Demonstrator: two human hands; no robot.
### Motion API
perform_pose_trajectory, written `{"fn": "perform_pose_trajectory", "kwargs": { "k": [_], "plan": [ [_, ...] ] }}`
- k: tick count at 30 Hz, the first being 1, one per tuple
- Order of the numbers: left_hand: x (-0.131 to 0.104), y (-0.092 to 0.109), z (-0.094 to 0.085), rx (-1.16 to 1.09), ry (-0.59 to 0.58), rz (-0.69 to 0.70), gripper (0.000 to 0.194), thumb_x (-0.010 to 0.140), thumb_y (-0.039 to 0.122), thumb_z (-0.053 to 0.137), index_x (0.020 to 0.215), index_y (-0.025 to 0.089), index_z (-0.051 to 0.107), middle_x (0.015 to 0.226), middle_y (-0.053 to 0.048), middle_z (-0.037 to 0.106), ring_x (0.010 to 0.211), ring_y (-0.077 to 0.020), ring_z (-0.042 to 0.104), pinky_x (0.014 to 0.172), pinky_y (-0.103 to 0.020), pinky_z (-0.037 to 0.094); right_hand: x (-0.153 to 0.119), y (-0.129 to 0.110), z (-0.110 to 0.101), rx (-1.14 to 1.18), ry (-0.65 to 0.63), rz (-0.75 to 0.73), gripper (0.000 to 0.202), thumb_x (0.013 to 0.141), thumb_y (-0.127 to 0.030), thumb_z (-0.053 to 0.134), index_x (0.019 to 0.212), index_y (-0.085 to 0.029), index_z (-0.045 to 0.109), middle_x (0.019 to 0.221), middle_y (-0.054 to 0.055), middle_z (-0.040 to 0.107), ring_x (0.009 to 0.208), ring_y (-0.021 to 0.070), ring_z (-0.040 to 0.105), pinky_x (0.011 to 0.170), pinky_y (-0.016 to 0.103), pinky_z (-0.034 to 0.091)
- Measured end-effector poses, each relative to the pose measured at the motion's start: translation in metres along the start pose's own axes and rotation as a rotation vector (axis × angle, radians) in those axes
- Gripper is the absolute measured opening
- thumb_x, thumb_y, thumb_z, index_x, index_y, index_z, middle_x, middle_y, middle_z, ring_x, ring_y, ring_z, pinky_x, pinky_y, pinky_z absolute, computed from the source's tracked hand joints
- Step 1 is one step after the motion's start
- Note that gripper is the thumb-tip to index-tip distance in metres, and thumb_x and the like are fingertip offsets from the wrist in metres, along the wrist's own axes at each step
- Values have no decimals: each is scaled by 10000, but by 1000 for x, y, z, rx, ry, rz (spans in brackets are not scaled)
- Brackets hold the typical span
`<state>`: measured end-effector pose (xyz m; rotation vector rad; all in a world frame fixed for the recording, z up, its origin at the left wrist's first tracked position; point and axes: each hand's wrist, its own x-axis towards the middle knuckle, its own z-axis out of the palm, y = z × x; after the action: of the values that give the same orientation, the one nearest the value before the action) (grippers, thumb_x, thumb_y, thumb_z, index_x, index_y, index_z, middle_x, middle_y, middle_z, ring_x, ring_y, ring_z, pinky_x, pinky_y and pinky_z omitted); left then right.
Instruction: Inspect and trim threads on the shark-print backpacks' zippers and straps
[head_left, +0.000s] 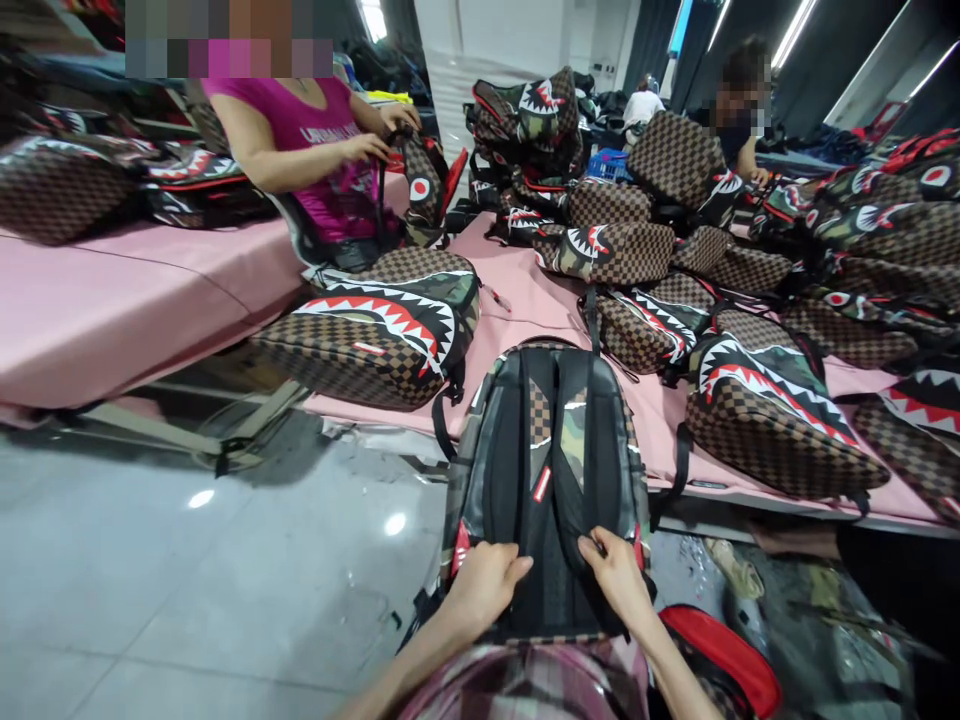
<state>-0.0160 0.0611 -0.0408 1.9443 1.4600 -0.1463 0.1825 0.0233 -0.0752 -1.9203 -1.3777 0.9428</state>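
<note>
A backpack [556, 600] lies back side up before me, its lower end near my body and its far end on the pink table. Black padded shoulder straps run down it, with brown check and camouflage panels between them. My left hand [489, 582] is closed at the lower left of the back, on the left shoulder strap [519, 500]. On the other side, my right hand [613, 568] pinches the right shoulder strap [581, 490] between thumb and fingers. What lies inside each grip is partly hidden.
Checked shark-mouth backpacks lie left [375, 330] and right [772, 420] on the pink table [517, 300]. More are piled behind. A person in a magenta top [315, 150] handles another bag across the table. A red-lined bag [720, 655] sits low by my right arm.
</note>
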Motion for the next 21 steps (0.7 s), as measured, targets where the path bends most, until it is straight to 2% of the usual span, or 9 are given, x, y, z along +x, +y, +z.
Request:
{"fn": "perform_pose_trajectory", "kwargs": {
  "k": [5,11,21],
  "plan": [
    [-1,2,2,29,-35,-58,321,898,307,389,738,162,626,794,-100,693,812,-220,647,642,-261,369,2,16,1,18,11,4,359,761,-505,492,571,-203,453,506,-50,427,497,122,398,519,235,291],
    [3,-3,3,-38,2,-17,327,893,335,391,745,158,623,787,-102,688,801,-235,648,652,-278,393,8,23,-1,50,2,19,410,756,-574,493,588,-201,457,552,-42,443,539,129,428,531,229,344],
    [5,-7,3,-112,27,17,316,904,332,363,782,159,597,823,-94,677,823,-228,641,708,-298,437,15,23,0,62,-3,49,441,728,-602,529,575,-199,432,549,-46,409,542,121,404,517,223,355]
  ]
}}
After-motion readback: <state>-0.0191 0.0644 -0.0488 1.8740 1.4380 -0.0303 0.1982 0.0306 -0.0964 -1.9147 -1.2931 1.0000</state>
